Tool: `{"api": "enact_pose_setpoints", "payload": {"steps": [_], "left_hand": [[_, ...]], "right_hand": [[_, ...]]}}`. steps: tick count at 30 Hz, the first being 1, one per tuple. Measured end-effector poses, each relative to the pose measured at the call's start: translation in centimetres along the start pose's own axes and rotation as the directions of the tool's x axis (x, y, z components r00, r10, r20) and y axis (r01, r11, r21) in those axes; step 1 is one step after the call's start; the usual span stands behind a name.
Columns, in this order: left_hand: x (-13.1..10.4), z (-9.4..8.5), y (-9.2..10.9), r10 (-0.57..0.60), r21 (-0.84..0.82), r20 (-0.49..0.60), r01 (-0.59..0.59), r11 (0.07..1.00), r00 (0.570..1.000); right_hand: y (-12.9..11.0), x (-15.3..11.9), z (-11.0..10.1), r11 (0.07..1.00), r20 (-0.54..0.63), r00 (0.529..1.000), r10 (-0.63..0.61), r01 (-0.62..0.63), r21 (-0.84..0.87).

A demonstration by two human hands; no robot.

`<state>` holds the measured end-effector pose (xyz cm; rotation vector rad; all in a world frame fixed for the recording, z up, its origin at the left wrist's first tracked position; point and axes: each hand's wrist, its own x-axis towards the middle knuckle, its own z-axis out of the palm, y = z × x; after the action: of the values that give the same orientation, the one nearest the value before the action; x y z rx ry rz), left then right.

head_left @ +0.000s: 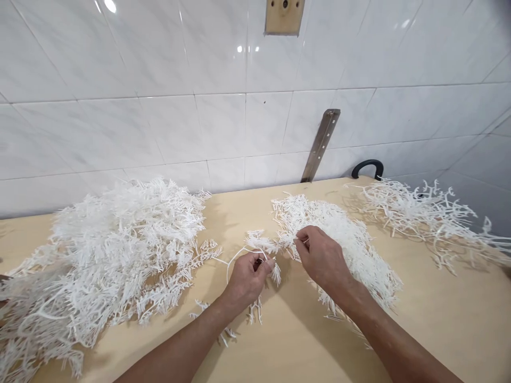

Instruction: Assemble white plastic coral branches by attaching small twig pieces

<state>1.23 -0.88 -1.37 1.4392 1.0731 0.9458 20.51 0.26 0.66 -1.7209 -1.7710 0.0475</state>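
Note:
My left hand (248, 275) is closed in a pinch around a thin, curved white plastic branch (236, 254). Feathery sprigs (257, 240) lie just beyond its fingers, between my two hands. My right hand (322, 256) hovers over the near left side of the middle heap of white sprigs (355, 234). Its thumb and forefinger are pinched together, and white tips show right beside them. What sits between those fingertips is too small to make out. A few loose sprig bits (227, 334) lie on the table below my left hand.
A large heap of white sprigs (128, 250) covers the left of the wooden table (303, 340). Barer white branches (423, 207) spread at the far right. Against the tiled wall (223, 127) stand a slotted metal strip (321, 143) and a black curved handle (368, 164).

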Motion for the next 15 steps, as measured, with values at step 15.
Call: {"api": "enact_pose_setpoints", "payload": {"steps": [15], "left_hand": [[0.2,-0.6,0.9,-0.063,-0.247,-0.332,-0.022,0.969,0.941]], "right_hand": [[-2.4,-1.5,-0.3,0.82,0.704,0.708,-0.06,-0.367,0.438]]}}
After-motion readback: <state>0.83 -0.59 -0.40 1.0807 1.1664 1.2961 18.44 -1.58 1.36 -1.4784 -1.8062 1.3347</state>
